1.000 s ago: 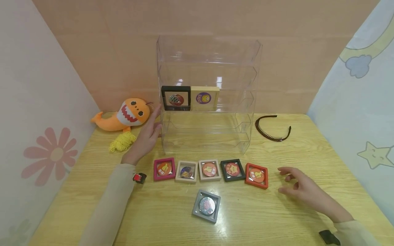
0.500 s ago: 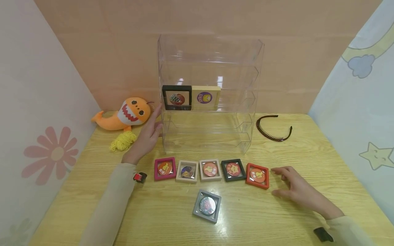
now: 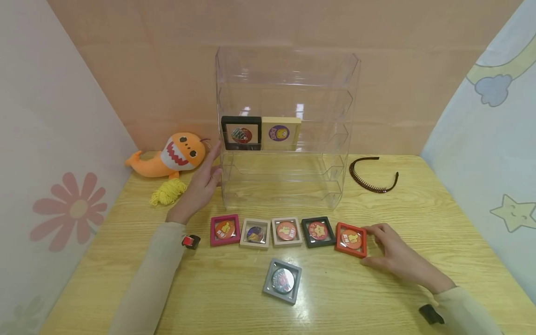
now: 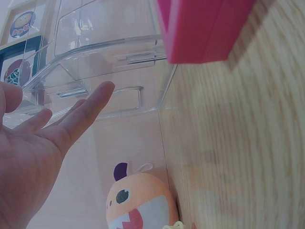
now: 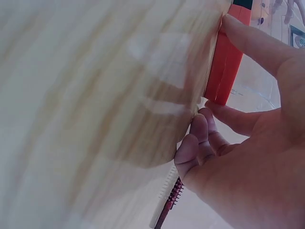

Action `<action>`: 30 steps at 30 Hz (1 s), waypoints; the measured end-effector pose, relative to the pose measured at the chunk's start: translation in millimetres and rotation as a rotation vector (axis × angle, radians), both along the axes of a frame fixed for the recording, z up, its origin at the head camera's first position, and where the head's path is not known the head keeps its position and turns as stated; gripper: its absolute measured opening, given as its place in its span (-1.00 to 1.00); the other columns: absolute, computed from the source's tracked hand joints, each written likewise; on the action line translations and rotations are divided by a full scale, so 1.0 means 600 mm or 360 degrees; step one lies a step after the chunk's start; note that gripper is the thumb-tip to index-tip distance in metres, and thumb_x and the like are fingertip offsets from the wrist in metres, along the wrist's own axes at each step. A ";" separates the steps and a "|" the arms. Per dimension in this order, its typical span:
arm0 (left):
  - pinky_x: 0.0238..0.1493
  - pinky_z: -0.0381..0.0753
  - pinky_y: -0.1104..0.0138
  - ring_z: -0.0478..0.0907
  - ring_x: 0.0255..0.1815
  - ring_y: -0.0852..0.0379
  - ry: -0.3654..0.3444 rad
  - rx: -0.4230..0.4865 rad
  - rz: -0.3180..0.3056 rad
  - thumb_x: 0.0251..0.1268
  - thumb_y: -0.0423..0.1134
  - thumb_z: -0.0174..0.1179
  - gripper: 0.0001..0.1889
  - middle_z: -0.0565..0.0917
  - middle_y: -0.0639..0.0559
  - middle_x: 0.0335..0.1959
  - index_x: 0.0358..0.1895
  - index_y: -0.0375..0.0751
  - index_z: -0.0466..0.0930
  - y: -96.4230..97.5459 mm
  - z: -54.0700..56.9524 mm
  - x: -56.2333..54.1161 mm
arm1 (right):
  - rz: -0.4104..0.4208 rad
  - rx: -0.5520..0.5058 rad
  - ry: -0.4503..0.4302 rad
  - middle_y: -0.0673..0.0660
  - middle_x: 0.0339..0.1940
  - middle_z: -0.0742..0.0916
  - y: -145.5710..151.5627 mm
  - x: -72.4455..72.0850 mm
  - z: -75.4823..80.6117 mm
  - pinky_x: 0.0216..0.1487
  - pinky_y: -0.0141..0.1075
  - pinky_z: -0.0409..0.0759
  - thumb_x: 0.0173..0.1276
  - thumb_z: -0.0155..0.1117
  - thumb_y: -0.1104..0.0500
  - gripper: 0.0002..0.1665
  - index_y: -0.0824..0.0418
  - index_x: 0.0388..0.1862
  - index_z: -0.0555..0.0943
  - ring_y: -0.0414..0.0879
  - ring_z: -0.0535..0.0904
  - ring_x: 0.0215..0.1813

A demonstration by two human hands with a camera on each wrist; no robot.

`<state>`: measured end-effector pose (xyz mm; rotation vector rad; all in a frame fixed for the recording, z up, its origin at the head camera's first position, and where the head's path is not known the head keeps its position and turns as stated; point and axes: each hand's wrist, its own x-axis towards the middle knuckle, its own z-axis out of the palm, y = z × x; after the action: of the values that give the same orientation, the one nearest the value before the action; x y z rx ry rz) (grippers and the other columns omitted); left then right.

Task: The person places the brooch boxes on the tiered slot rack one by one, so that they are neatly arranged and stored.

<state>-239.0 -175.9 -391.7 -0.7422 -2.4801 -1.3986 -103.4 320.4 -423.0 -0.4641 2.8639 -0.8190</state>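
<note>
A clear acrylic tiered rack (image 3: 284,186) stands at the back. My left hand (image 3: 198,188) rests against its left side with fingers extended, holding nothing. Two square display frames sit on a middle tier: a black one (image 3: 241,119) and a cream one (image 3: 281,120). My right hand (image 3: 393,253) has thumb and index finger at opposite corners of the red display frame's (image 3: 351,238) right edge, pinching it while it lies flat. In the right wrist view, both fingertips meet the red frame (image 5: 226,67), and the other fingers curl against the tabletop.
Left of the red frame lie a dark green frame (image 3: 318,231), two beige frames (image 3: 286,231) and a magenta frame (image 3: 225,230). A grey frame (image 3: 282,281) lies nearer. An orange shark plush (image 3: 176,153) and yellow yarn (image 3: 168,191) are left, a toothed headband (image 3: 368,186) right.
My right hand has moved left across the table to the red frame, its thumb and index finger reaching the frame's right corners. My left hand stays at the rack's side.
</note>
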 end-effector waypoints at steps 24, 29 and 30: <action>0.40 0.36 -0.06 0.17 0.55 -0.12 -0.0031 0.0010 -0.0008 0.64 -0.40 -0.13 -0.24 -0.05 0.17 0.65 0.66 0.29 -0.23 0.000 0.000 0.003 | 0.0020 -0.0256 0.0101 0.20 -0.04 0.70 0.003 0.002 -0.001 -0.30 -0.33 0.51 0.02 0.58 0.45 -0.02 0.32 0.29 0.15 -0.22 0.59 -0.21; 0.44 0.30 -0.05 0.12 0.57 -0.07 -0.0019 -0.0002 0.0001 0.64 -0.39 -0.12 -0.24 -0.05 0.20 0.65 0.66 0.29 -0.23 0.000 0.001 0.003 | 0.0025 -0.0353 0.0048 0.26 -0.04 0.72 0.005 0.001 -0.002 -0.43 -0.35 0.43 -0.02 0.58 0.50 0.01 0.34 0.27 0.12 -0.23 0.57 -0.31; 0.45 0.29 -0.04 0.12 0.57 -0.04 -0.0018 -0.0005 0.0005 0.64 -0.38 -0.12 -0.24 -0.05 0.22 0.65 0.66 0.30 -0.23 0.001 0.001 0.003 | 0.0026 -0.0360 0.0042 0.25 -0.05 0.72 0.005 0.002 -0.001 -0.44 -0.34 0.43 -0.03 0.58 0.51 0.01 0.34 0.26 0.12 -0.22 0.57 -0.32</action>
<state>-237.5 -175.6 -390.9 -0.7330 -2.4914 -1.4025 -102.4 323.5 -423.8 -0.5261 2.7987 -1.1489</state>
